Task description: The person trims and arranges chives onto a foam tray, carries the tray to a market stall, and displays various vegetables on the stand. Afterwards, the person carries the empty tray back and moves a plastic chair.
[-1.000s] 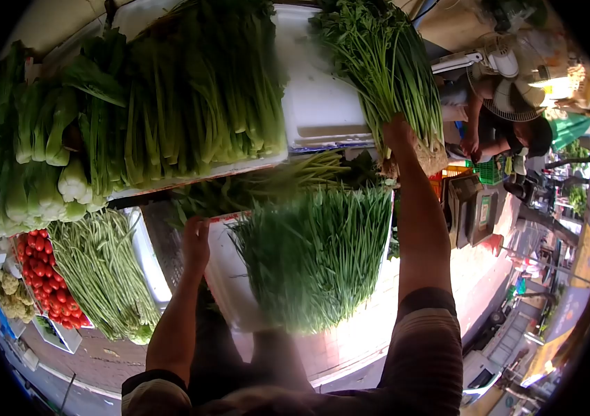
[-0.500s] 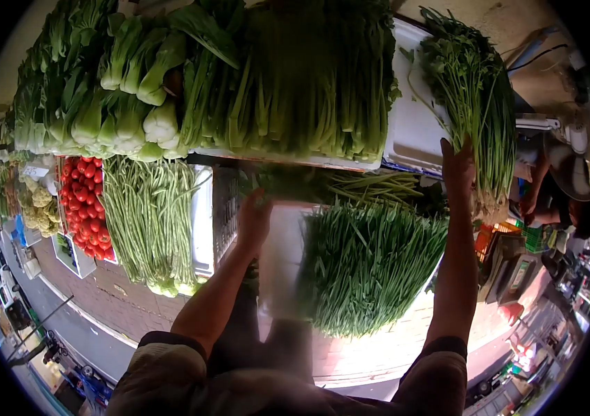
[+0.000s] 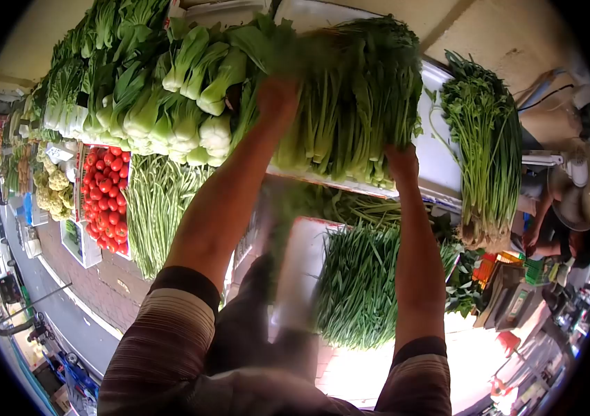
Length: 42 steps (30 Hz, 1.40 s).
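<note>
Long-stemmed leafy greens lie in a thick row on the white tray at the top centre. My left hand reaches in at their left side, beside the bok choy; its fingers are hidden among blurred leaves. At the lower right corner of the same greens, my right hand touches the stem ends. Its fingertips are partly hidden, so I cannot tell whether they grip. Right of that hand, a bundle of rooted celery-like herbs lies across the tray's edge.
Below the greens, garlic chives lie on a white foam box. Long beans, tomatoes and cauliflower stand to the left. Another person's arm shows at the far right, near stacked cardboard.
My left hand has moved up from beside the foam box to the leafy greens. My right hand has left the rooted herbs and moved left to the greens' stem ends. The view has shifted.
</note>
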### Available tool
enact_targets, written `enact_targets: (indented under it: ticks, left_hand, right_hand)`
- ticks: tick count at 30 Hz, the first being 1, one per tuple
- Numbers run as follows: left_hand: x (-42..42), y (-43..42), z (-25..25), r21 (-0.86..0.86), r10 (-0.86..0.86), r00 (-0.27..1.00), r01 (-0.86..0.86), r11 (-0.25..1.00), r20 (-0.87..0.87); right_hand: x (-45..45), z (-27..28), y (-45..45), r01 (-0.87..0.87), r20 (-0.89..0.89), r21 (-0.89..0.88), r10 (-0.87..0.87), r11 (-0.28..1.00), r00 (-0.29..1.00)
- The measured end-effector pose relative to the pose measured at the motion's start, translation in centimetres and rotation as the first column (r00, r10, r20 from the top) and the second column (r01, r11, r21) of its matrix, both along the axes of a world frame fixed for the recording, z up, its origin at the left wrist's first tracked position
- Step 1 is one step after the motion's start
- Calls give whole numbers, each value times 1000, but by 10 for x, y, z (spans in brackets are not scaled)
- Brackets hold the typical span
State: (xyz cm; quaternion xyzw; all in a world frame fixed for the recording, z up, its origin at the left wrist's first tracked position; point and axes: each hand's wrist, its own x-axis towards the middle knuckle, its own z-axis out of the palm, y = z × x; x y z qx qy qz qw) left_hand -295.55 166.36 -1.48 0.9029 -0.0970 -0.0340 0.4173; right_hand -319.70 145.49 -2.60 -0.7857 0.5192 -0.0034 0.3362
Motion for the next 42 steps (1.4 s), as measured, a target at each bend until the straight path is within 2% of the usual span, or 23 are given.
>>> enact_targets:
  ticks: [2,3,4,6,7,8,9,11,14,17,20,23,25,26,29,32,34,36,38,41,42]
  left_hand:
    - [8,-7,-3,201,106,992,-91,975,-67]
    - [9,-7,-9,186,113,992,-101,977,-59]
    - [12,-8,-18,167,120,992,-111,980,-47]
    - [20,-10,-31,12,221,974,-221,975,-47]
    - [19,-11,-38,-118,309,948,-317,941,-78]
    - [20,-13,-43,-242,391,912,-410,879,-125]
    - [20,-15,-41,-220,418,901,-433,874,-116]
    - [23,-17,-38,-175,470,877,-480,859,-100]
    - [32,-19,-43,-355,426,852,-517,779,-305]
    - [18,-22,-19,-312,511,817,-576,756,-270]
    - [-24,2,53,-498,266,937,-346,795,-226]
    - [-29,44,40,-439,64,988,-118,891,-137]
    - [-39,64,43,-158,-39,992,19,987,-123]
    - [-42,71,45,-11,-91,988,90,996,-123]
    - [-54,86,52,97,-267,962,271,958,-54]
    - [-84,75,76,242,-242,930,176,954,277]
    - [-102,42,75,-65,-245,965,252,966,98]
    - [-129,9,57,-180,-503,861,486,855,-67]
    - [-140,-25,41,73,-525,839,538,840,-146]
    - [-156,-52,6,-61,-357,928,352,934,-103]
    - [-157,-53,19,2,-314,939,318,948,-142]
  right_hand:
    - [-5,6,-2,3,111,123,-17,992,994]
    - [-9,10,-3,-1,162,182,-29,983,986]
    - [-11,-1,-7,-4,254,99,-21,995,967]
    - [-12,-3,-25,36,189,230,-81,973,979]
    - [-13,1,-30,60,148,293,-107,954,983]
    - [-19,2,-37,77,289,498,-250,864,924]
    - [-20,25,-38,70,264,598,-279,798,923]
    - [-25,29,-50,43,252,652,-270,757,929]
    - [-26,15,-45,-2,322,599,-239,801,916]
    - [-22,7,-36,20,328,622,-284,783,901]
    - [-20,11,-29,5,339,632,-282,775,897]
    - [-19,12,-25,-1,356,669,-319,743,878]
    - [-14,-14,-29,19,361,673,-351,740,864]
    - [-14,-22,-30,67,336,614,-338,786,879]
    - [-16,6,-22,34,351,707,-391,707,851]
    - [-18,-7,-29,-27,364,826,-496,564,789]
    - [-16,-4,-27,9,322,835,-502,550,803]
    - [-14,-6,-25,19,297,847,-502,531,812]
    - [-10,-10,-26,3,299,858,-504,513,810]
    - [-11,4,-16,-47,363,842,-500,537,786]
    - [-10,2,-11,-71,381,836,-482,545,789]
